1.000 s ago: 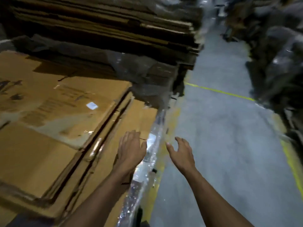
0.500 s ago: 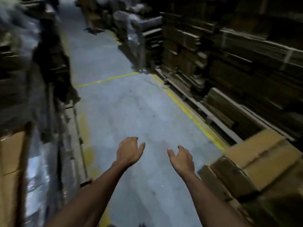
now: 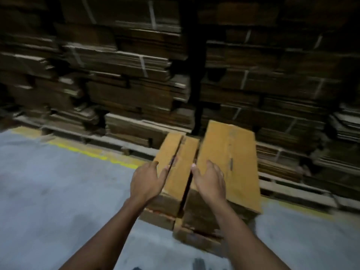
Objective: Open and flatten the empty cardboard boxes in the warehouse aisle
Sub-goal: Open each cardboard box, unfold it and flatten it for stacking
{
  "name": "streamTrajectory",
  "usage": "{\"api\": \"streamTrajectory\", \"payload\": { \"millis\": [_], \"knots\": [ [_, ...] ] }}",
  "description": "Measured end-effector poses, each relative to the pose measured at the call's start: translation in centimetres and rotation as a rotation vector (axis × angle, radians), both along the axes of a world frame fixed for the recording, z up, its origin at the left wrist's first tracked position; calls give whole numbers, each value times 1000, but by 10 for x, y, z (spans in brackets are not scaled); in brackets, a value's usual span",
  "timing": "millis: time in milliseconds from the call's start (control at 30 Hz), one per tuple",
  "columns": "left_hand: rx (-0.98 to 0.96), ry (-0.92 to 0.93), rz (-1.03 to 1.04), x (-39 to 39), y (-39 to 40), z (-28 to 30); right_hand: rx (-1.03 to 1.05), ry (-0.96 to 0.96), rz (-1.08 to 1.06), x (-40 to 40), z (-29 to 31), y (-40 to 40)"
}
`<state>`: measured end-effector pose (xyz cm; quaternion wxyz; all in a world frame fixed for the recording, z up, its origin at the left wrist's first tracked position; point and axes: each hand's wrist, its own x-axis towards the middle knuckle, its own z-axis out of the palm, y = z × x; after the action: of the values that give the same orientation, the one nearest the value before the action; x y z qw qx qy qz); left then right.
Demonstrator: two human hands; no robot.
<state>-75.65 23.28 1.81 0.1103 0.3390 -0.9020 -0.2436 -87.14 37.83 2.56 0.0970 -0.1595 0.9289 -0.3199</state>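
Cardboard boxes (image 3: 226, 152) under both hands (image 3: 209, 182) — grey floor (image 3: 58, 191) leftward.

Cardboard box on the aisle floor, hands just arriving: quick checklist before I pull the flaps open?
1. Left hand free of other items: ok, fingers relaxed, holding nothing.
2. Right hand free: ok, fingers spread over the box top.
3. Cardboard box within reach: ok, directly under both hands.
4. Top flaps unsealed: ok, dark open gaps run between them.
5. Box empty: cannot tell, inside hidden.
6. Floor beside the box for flattening: ok, bare on the left.
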Motion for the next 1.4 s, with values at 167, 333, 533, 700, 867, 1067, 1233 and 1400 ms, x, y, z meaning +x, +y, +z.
{"api": "streamTrajectory", "payload": {
  "millis": [167, 333, 533, 700, 867, 1067, 1233, 1400],
  "knots": [
    [19, 63, -132, -135, 11, 9, 15, 54, -240, -104, 13, 33],
    [165, -72, -215, -244, -3, -26, 111, -68, -450, -186, -18, 46],
    [253, -267, -262, -333, -14, -78, 196, -177, -605, -246, -41, 57],
    [305, -353, -202, -371, -12, -109, 231, -247, -630, -292, -67, 67],
    [360, -419, -89, -389, -9, -149, 258, -319, -549, -336, -112, 75],
    [483, -365, 92, -393, -9, -180, 181, -448, -508, -362, -163, 88],
    [475, -356, 137, -394, -9, -190, 161, -417, -466, -364, -176, 96],
    [425, -335, 121, -395, 1, -179, 159, -436, -443, -368, -175, 98]
  ]
}}
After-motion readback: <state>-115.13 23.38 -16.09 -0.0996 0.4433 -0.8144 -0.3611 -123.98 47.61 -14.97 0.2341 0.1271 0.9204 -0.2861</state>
